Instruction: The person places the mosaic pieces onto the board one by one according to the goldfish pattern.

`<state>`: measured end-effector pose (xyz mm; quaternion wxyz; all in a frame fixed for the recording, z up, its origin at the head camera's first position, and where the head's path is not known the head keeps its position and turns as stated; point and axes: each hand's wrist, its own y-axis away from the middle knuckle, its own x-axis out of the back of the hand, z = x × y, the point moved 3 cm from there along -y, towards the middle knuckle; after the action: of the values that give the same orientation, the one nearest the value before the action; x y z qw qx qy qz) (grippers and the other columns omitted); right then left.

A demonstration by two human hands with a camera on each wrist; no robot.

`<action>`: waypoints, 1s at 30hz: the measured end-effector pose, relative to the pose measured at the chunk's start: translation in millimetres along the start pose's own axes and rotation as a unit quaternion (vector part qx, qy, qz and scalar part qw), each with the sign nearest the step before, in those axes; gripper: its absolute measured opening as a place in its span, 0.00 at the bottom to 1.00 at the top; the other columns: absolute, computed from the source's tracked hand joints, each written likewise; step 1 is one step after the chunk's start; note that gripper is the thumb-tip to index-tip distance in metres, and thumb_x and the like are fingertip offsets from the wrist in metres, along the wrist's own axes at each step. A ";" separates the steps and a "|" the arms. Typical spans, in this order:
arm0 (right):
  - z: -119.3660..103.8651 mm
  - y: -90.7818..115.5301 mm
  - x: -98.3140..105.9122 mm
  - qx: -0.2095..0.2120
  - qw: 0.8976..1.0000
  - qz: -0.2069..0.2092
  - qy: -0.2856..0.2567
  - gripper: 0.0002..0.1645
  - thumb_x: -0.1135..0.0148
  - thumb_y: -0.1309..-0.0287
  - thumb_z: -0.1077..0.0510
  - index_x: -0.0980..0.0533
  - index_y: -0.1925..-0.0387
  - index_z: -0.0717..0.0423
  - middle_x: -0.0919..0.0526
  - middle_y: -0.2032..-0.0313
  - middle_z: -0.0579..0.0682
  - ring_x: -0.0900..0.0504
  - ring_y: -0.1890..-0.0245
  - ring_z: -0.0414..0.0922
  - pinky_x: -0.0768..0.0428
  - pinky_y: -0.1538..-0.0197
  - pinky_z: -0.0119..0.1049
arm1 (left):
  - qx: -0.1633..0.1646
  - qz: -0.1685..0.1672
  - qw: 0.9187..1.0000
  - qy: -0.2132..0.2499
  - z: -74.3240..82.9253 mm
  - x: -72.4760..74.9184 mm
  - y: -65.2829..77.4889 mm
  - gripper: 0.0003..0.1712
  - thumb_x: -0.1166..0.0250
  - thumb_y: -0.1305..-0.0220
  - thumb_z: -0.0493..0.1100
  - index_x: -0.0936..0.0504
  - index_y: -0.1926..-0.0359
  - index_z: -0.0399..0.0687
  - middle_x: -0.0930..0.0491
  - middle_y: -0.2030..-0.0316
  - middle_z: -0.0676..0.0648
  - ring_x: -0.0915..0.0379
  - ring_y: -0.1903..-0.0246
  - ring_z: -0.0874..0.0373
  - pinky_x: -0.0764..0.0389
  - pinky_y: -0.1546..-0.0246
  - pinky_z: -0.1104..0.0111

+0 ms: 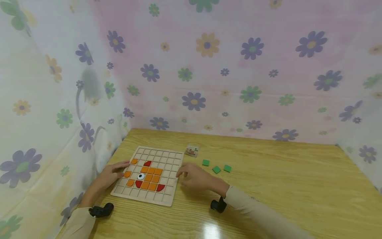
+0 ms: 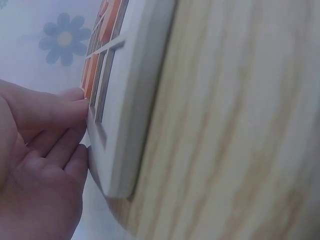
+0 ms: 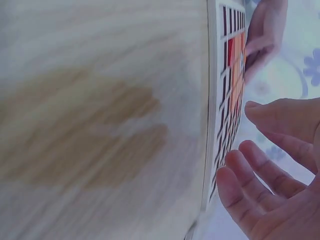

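A square wooden grid board (image 1: 164,199) lies on the table with a pattern of flat pieces on it. Orange squares (image 1: 151,178) form its middle, with red quarter-round pieces (image 1: 160,188) at corners and a white eye piece (image 1: 141,176). Orange round pieces (image 1: 134,161) sit along the left columns. My left hand (image 1: 109,175) is at the board's left edge, its thumb and fingertips right at the rim. Beside the right edge is my right hand (image 1: 194,176), fingers loosely bent and spread, with nothing between them in the right wrist view.
Several green square tiles (image 1: 216,169) lie on the table right of the board. Behind them, near the board's far right corner, is a small patterned card (image 1: 192,150). Flowered cloth walls (image 1: 223,83) stand along the table's back and sides.
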<state>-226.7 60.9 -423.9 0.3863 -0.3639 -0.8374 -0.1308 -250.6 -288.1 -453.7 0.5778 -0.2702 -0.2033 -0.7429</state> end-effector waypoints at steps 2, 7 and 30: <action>4.8 5.9 6.8 0.000 1.000 0.008 0.008 0.12 0.37 0.43 0.64 0.19 0.56 0.56 0.23 0.56 0.47 0.25 0.62 0.45 0.24 0.63 0.31 | 0.000 0.002 1.000 -0.003 -0.2 1.1 1.5 0.25 0.41 0.39 0.32 0.27 0.39 0.36 0.34 0.36 0.38 0.51 0.33 0.36 0.41 0.39 0.50; 17.6 22.3 24.5 0.004 0.999 0.043 0.033 0.13 0.35 0.46 0.65 0.20 0.56 0.59 0.23 0.57 0.50 0.25 0.64 0.49 0.26 0.66 0.34 | 0.002 0.001 1.000 -0.006 0.0 1.9 4.2 0.25 0.41 0.38 0.33 0.27 0.39 0.36 0.34 0.36 0.39 0.50 0.33 0.38 0.37 0.43 0.70; 89.5 105.7 84.1 -0.098 0.983 0.138 0.074 0.20 0.30 0.50 0.62 0.22 0.54 0.64 0.24 0.58 0.57 0.25 0.62 0.53 0.23 0.63 0.42 | -0.002 0.000 1.000 -0.004 3.3 0.0 0.5 0.25 0.41 0.38 0.32 0.27 0.39 0.36 0.34 0.35 0.39 0.50 0.33 0.38 0.40 0.40 0.50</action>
<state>-237.6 222.5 -427.7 0.4242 -0.5013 -0.7312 -0.1847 -249.5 -286.2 -451.2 0.5764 -0.2742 -0.2036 -0.7424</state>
